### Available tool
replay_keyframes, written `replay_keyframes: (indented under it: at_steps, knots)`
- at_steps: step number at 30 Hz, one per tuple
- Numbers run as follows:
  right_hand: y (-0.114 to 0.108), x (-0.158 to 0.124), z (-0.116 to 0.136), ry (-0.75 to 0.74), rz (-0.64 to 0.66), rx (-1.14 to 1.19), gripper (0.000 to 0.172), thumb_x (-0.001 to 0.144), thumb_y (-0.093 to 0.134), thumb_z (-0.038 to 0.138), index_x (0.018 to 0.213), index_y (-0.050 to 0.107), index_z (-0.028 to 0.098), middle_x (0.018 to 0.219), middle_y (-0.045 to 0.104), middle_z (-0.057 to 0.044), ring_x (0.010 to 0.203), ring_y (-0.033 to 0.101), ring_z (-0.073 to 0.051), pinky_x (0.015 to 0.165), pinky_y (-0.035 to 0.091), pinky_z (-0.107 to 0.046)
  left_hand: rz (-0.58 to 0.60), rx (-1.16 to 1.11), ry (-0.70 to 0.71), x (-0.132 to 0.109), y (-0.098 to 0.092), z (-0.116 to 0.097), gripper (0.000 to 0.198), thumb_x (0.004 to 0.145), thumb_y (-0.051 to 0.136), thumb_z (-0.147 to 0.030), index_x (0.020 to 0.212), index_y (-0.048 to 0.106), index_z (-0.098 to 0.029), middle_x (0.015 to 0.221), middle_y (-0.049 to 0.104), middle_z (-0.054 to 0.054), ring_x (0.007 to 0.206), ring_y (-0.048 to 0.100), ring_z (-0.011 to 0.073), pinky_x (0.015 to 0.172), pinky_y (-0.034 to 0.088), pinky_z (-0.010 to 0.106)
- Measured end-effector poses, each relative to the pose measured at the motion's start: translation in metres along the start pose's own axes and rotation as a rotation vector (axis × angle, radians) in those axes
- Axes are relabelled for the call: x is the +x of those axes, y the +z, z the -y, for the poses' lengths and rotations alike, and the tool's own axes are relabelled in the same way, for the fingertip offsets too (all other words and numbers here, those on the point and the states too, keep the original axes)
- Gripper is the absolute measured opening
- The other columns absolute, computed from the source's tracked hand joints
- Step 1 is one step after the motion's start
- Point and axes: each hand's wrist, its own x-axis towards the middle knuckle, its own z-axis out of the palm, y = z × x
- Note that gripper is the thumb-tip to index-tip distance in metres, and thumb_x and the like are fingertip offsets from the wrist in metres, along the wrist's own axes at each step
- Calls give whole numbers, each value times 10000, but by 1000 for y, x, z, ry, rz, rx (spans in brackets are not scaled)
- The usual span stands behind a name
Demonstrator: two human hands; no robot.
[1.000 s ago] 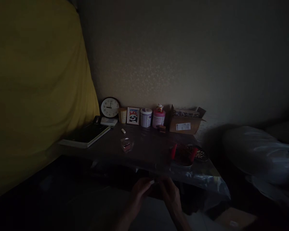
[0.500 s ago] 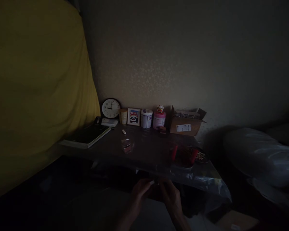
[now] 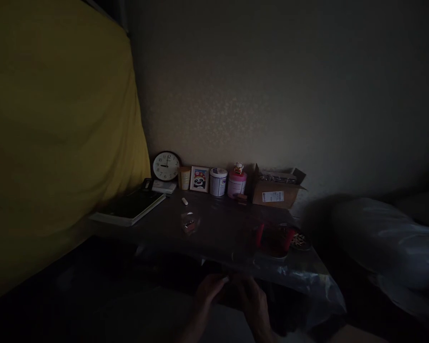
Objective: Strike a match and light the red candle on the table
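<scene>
Low in the view, just before the table's front edge, my left hand (image 3: pixel 210 288) is closed with thumb and fingertips together. A small pale bit shows at its fingertips, too dark to name. My right hand (image 3: pixel 253 299) is close beside it, its fingers bent inward and pinched towards the same spot. Whatever lies between the hands is lost in the gloom. On the table (image 3: pixel 221 224) beyond them are a small clear packet with something brownish in it (image 3: pixel 189 226) and a white stubby piece (image 3: pixel 185 201).
Along the wall stand a clock (image 3: pixel 166 166), a yellow cup (image 3: pixel 184 178), a panda picture frame (image 3: pixel 199 179), two tins (image 3: pixel 218 182) and an open cardboard box (image 3: pixel 273 191). A large book (image 3: pixel 130 208) lies left. A red-sided tray (image 3: pixel 274 244) and a dish of small sticks (image 3: pixel 299 239) sit right.
The whole scene sits slightly lower in the view. Both hands remain close together at the same place, with the fingertips slightly shifted; the small pale bit shows less.
</scene>
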Motion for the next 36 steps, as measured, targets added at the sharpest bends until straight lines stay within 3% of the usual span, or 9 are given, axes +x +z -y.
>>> replay_keyframes:
  at_steps: [10, 17, 23, 28, 32, 36]
  knots:
    - [7, -2, -18, -15, 49, -9, 271, 871, 462, 416, 850, 650, 223, 780, 709, -17, 670, 669, -140, 590, 482, -151, -49, 102, -22, 5, -5, 2, 397, 581, 714, -506, 809, 703, -182, 880, 727, 78, 919, 633, 285, 856, 479, 381]
    - [8, -2, -14, -34, 49, -9, 226, 848, 476, 365, 832, 652, 225, 733, 706, -4, 635, 672, -135, 553, 486, -144, -42, 102, -29, 4, -8, 9, 311, 680, 664, -442, 877, 695, -203, 959, 714, 54, 983, 609, 265, 891, 459, 376]
    - [1, 0, -3, -42, -58, -19, 210, 826, 508, 344, 770, 661, 211, 703, 699, -8, 633, 671, -148, 557, 494, -159, -33, -23, -60, -1, 0, -6, 304, 595, 724, -441, 763, 709, -188, 850, 723, 69, 913, 617, 292, 885, 452, 430]
    - [-15, 2, 21, -56, -181, -35, 184, 825, 526, 327, 794, 654, 199, 720, 690, -15, 683, 669, -156, 579, 506, -171, -5, -122, -128, 0, 13, -12, 253, 644, 710, -401, 786, 692, -193, 855, 722, 58, 910, 630, 255, 816, 481, 363]
    - [-25, -3, 39, -154, -222, -83, 159, 844, 500, 276, 823, 641, 204, 767, 686, -23, 713, 661, -147, 609, 509, -178, 1, -188, -152, -4, 22, -15, 219, 654, 722, -351, 792, 690, -184, 810, 712, 39, 837, 643, 204, 743, 481, 295]
    - [-24, -5, 37, -281, -198, -167, 183, 857, 463, 235, 891, 641, 202, 786, 677, -40, 727, 651, -148, 653, 513, -210, 73, -210, -77, -16, 30, -33, 190, 704, 685, -325, 824, 689, -176, 846, 706, 43, 855, 639, 205, 767, 475, 303]
